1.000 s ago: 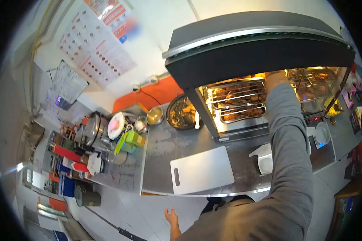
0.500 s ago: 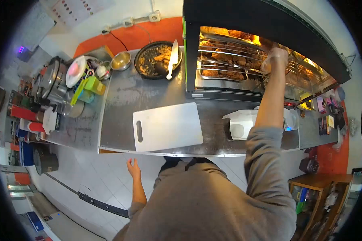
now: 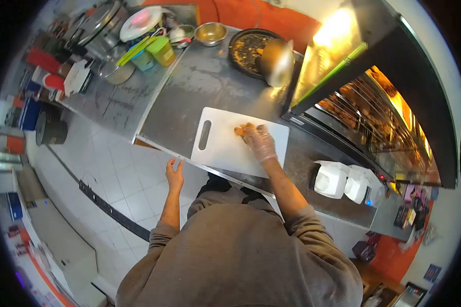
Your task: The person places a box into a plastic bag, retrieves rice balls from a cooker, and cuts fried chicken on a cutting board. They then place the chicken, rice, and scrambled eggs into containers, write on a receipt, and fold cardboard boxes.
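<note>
My right hand point(image 3: 258, 142), in a clear plastic glove, is over the white cutting board point(image 3: 224, 148). Its fingers are closed around a piece of fried chicken point(image 3: 242, 129), golden-brown and partly hidden by the hand. The board lies slantwise near the counter's front edge, its handle slot on the left. My left hand point(image 3: 174, 174) hangs in front of that edge, bare, fingers apart, with nothing in it.
A heated display case point(image 3: 394, 112) with fried pieces on racks stands at the right. White boxes point(image 3: 333, 180) sit before it. Behind the board are a dark round pan point(image 3: 243, 51) with crumbs and a metal bowl point(image 3: 210, 34). Pots point(image 3: 100, 25) crowd the left.
My right hand has come out of the display case and down to the cutting board, now with a piece of fried chicken. My left hand stays low by the counter. The view has turned.
</note>
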`<state>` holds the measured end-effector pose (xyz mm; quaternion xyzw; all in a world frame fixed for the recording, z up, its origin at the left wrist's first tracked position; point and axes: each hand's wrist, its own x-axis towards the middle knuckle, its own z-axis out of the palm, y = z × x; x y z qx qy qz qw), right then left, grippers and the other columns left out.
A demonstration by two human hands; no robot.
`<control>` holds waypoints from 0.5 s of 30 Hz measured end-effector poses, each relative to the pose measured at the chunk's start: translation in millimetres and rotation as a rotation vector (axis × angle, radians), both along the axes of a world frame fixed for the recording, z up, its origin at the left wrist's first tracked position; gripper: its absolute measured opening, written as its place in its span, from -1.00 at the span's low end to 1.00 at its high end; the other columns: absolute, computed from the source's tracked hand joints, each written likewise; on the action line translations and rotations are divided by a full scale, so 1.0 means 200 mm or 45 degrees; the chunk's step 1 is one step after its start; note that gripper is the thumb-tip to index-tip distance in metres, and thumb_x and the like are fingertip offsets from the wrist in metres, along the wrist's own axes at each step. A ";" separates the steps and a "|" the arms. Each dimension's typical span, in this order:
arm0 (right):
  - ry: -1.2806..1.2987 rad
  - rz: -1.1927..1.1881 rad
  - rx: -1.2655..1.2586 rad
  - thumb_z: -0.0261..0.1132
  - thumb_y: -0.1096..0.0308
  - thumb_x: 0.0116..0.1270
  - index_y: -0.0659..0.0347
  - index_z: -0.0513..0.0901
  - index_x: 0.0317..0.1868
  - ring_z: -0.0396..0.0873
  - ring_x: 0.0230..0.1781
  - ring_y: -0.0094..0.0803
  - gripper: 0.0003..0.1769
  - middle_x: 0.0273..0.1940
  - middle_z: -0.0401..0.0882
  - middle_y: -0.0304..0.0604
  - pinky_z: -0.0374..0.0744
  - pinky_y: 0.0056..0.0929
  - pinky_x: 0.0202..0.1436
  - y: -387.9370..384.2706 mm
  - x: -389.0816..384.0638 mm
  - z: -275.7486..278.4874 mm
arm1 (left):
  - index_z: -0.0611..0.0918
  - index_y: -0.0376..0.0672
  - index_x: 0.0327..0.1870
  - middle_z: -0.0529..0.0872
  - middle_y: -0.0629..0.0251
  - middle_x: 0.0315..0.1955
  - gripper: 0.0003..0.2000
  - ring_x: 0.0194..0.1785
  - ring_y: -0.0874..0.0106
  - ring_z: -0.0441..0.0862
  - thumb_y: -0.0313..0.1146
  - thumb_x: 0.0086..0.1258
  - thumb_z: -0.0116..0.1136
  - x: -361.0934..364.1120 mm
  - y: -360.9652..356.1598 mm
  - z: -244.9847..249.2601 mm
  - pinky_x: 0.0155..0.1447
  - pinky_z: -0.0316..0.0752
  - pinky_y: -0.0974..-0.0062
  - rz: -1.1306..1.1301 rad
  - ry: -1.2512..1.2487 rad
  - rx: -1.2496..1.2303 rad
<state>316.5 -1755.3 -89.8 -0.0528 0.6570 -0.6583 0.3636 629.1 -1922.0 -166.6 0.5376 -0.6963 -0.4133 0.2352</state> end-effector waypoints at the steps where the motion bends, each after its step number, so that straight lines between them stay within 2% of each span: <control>1: -0.009 0.028 0.009 0.35 0.26 0.15 0.03 0.67 -0.12 0.56 -0.18 -0.18 -0.74 -0.24 0.55 -0.05 0.54 -0.18 -0.09 -0.02 0.04 -0.02 | 0.52 -0.31 0.09 0.58 -0.02 0.05 -0.57 0.18 0.12 0.48 -0.20 0.33 0.24 0.03 0.01 0.01 0.28 0.31 0.27 0.028 -0.023 -0.003; 3: 1.936 0.507 0.401 0.34 0.29 0.10 -0.07 0.66 -0.18 0.51 -0.11 -0.10 -0.77 -0.17 0.47 -0.09 0.53 -0.09 -0.07 -0.01 0.15 -0.05 | 0.52 -0.30 0.09 0.58 -0.02 0.05 -0.57 0.18 0.12 0.48 -0.20 0.33 0.24 0.11 0.01 0.00 0.28 0.32 0.26 0.049 -0.004 -0.025; 4: 2.128 0.570 0.324 0.34 0.32 0.08 -0.12 0.66 -0.20 0.49 -0.05 -0.10 -0.77 -0.12 0.43 -0.10 0.51 -0.04 -0.04 0.01 0.18 -0.06 | 0.52 -0.29 0.09 0.58 -0.02 0.04 -0.57 0.18 0.12 0.48 -0.19 0.33 0.24 0.14 0.00 -0.01 0.29 0.32 0.25 0.045 0.029 -0.056; 7: 2.087 0.614 0.188 0.36 0.25 0.11 -0.05 0.66 -0.16 0.49 -0.03 -0.07 -0.76 -0.06 0.46 -0.05 0.49 -0.05 0.05 0.04 0.19 0.02 | 0.52 -0.28 0.10 0.59 -0.02 0.04 -0.58 0.17 0.13 0.50 -0.19 0.33 0.24 0.25 0.00 -0.01 0.29 0.32 0.24 0.195 -0.047 0.022; 8: 0.874 0.697 0.307 0.40 0.17 0.13 0.05 0.64 -0.06 0.48 0.04 -0.04 -0.64 0.01 0.50 0.04 0.47 -0.09 0.13 0.04 0.17 0.11 | 0.52 -0.28 0.10 0.59 -0.02 0.04 -0.58 0.17 0.13 0.50 -0.19 0.33 0.24 0.28 0.01 -0.02 0.29 0.32 0.24 0.209 -0.048 0.034; 9: 0.871 0.715 0.312 0.40 0.17 0.13 0.05 0.64 -0.06 0.48 0.04 -0.04 -0.64 0.01 0.50 0.04 0.47 -0.09 0.13 0.04 0.14 0.10 | 0.52 -0.27 0.09 0.59 -0.02 0.04 -0.58 0.17 0.14 0.50 -0.19 0.33 0.24 0.31 0.02 -0.04 0.30 0.31 0.24 0.224 -0.051 0.040; 11: 1.463 0.616 0.544 0.42 0.09 0.13 0.19 0.63 -0.02 0.53 0.03 -0.07 -0.52 -0.01 0.57 0.10 0.52 -0.19 0.10 0.03 0.04 0.07 | 0.52 -0.27 0.09 0.59 -0.02 0.04 -0.58 0.17 0.15 0.50 -0.19 0.33 0.24 0.33 0.03 -0.06 0.30 0.31 0.24 0.236 -0.054 0.047; 12: 1.526 0.782 0.432 0.46 0.11 0.09 0.20 0.59 0.08 0.54 0.05 -0.08 -0.43 -0.05 0.60 0.07 0.51 -0.20 0.13 0.02 -0.05 -0.05 | 0.52 -0.27 0.09 0.59 -0.02 0.04 -0.58 0.17 0.15 0.50 -0.19 0.33 0.24 0.33 0.03 -0.06 0.31 0.31 0.25 0.233 -0.059 0.065; 13: 1.525 0.783 0.437 0.46 0.11 0.09 0.20 0.59 0.08 0.54 0.05 -0.08 -0.43 -0.05 0.60 0.07 0.51 -0.20 0.13 0.02 -0.11 -0.15 | 0.52 -0.28 0.09 0.59 -0.01 0.04 -0.58 0.17 0.16 0.50 -0.19 0.33 0.24 0.32 0.04 -0.07 0.31 0.30 0.26 0.229 -0.065 0.085; 15: 0.764 0.918 0.277 0.48 0.13 0.05 0.17 0.54 0.15 0.51 0.12 -0.05 -0.35 -0.01 0.59 0.05 0.49 -0.20 0.18 0.03 -0.20 -0.26 | 0.52 -0.28 0.09 0.59 -0.01 0.04 -0.58 0.17 0.16 0.50 -0.19 0.33 0.24 0.26 0.03 -0.06 0.31 0.30 0.27 0.215 -0.046 0.074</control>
